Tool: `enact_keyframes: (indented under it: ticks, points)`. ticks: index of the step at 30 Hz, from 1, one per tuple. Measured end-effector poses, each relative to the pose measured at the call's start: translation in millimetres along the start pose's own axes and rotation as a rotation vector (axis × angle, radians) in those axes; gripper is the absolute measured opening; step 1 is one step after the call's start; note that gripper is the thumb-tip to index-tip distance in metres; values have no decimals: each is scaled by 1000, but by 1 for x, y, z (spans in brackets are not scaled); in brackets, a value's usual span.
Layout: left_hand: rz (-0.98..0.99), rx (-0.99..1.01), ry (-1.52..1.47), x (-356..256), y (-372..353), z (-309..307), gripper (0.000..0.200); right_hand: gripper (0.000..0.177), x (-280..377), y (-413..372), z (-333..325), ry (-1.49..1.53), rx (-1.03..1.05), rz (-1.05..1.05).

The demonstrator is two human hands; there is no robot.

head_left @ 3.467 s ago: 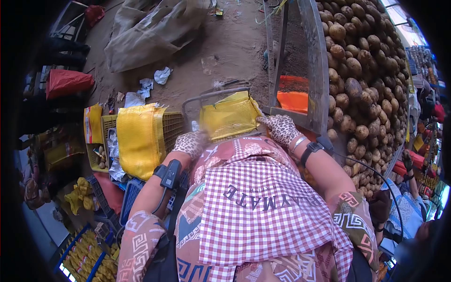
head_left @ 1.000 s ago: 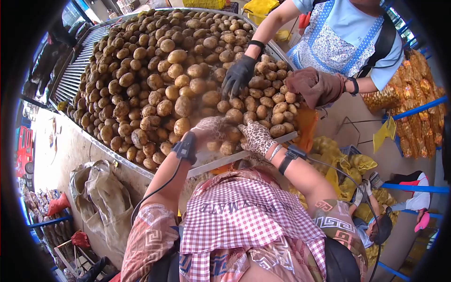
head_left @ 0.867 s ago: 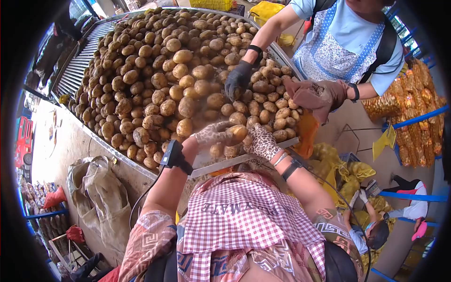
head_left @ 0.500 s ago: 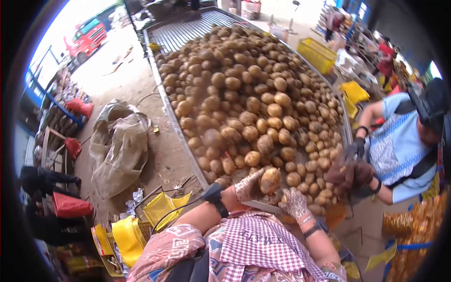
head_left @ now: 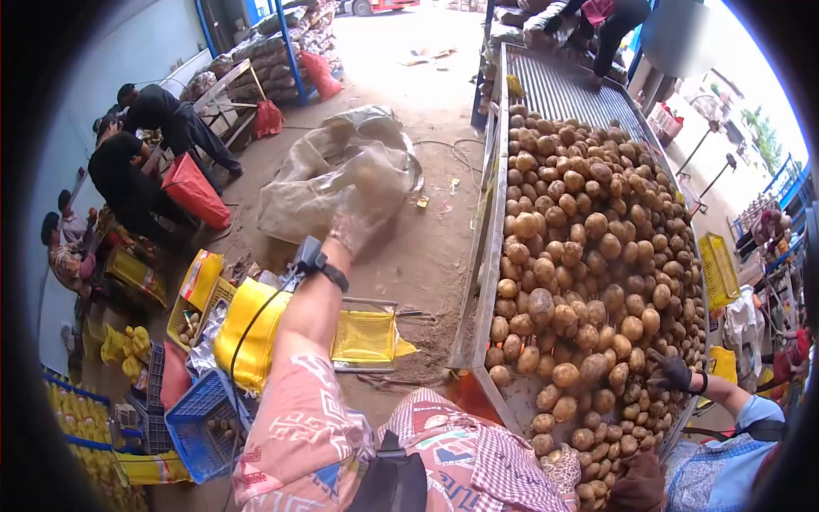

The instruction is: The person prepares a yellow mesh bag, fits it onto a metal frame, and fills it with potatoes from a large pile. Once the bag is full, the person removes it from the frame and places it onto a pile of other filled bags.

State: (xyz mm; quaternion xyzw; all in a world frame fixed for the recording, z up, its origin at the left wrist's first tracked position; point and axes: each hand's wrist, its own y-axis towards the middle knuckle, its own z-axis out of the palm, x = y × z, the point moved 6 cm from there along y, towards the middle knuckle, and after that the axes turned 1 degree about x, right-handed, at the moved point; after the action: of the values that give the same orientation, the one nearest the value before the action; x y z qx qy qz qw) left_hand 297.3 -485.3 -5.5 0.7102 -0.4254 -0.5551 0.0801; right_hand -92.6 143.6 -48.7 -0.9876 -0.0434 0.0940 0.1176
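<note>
My left hand (head_left: 368,209), in a patterned glove, reaches out to the left, above a pale mesh sack (head_left: 294,200) on the floor. Motion smears its fingers, and nothing can be made out in it. Low in the view, my right hand (head_left: 563,468) is beside the potatoes (head_left: 589,282) at the near end of the metal sorting table (head_left: 488,282). Its glove is patterned too; the fingers are mostly hidden, so its grip is unclear.
A co-worker's dark-gloved hand (head_left: 670,373) touches potatoes on the right. Yellow bags (head_left: 252,333) and a blue crate (head_left: 202,427) lie at lower left. People in dark clothes bend by a red sack (head_left: 196,192). Another person is at the table's far end.
The view has turned left. My left hand has swung away from the table toward the mesh sack; the potato beside it earlier is no longer visible there. My right hand sits lower in view.
</note>
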Motion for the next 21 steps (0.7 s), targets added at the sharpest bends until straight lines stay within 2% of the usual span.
enact_keyframes:
  ticks: [2,3,4,5,6,7,8,9,10,11,12,13,15,16,17,18,19,21]
  points:
    - [-71,19,-121,68,24,-19,31,19,-2,4,0,-16,19,38]
    - [-109,32,-181,82,36,-22,35,19,2,7,-8,-31,40,67]
    - [-154,52,-244,94,39,-19,38,19,1,11,-8,-109,171,115]
    - [-457,113,-471,57,36,17,39,19,-2,8,15,-76,94,153]
    - [-821,76,-752,17,27,54,41,66,-25,-1,3,524,-57,800]
    - [-1155,-40,-946,-41,20,89,42,69,-23,-2,-8,546,-19,911]
    - [-1196,23,-781,-45,8,119,43,68,-22,-3,3,583,-68,883]
    - [-1137,108,-711,-42,-7,149,40,62,-16,1,-6,488,-75,726]
    - [-1123,187,-598,-50,-16,176,37,62,-16,-7,-12,565,-210,792]
    - [-1055,254,-510,-67,-20,199,35,62,-19,-14,-8,596,-255,882]
    - [-951,311,-467,-86,-22,220,32,65,-22,-24,-11,730,-384,1047]
    - [-841,344,-379,-90,-27,238,30,67,-24,-29,-22,976,-394,1188]
    - [-454,325,-78,-117,-21,248,28,66,-13,-41,-25,1478,-643,1375]
    - [-325,324,-49,-142,-16,254,29,71,-2,-47,1,2024,-989,1239]
    - [-197,308,-16,-169,-14,257,30,72,3,-46,-6,2180,-1131,1118]
    - [19,351,262,-191,-15,264,34,73,8,-48,-10,2239,-1211,1070]
    - [98,362,267,-225,-14,273,35,73,13,-50,-13,2294,-1291,1007]
    - [4,450,45,-234,-32,306,35,81,24,-53,-10,2369,-1419,888]
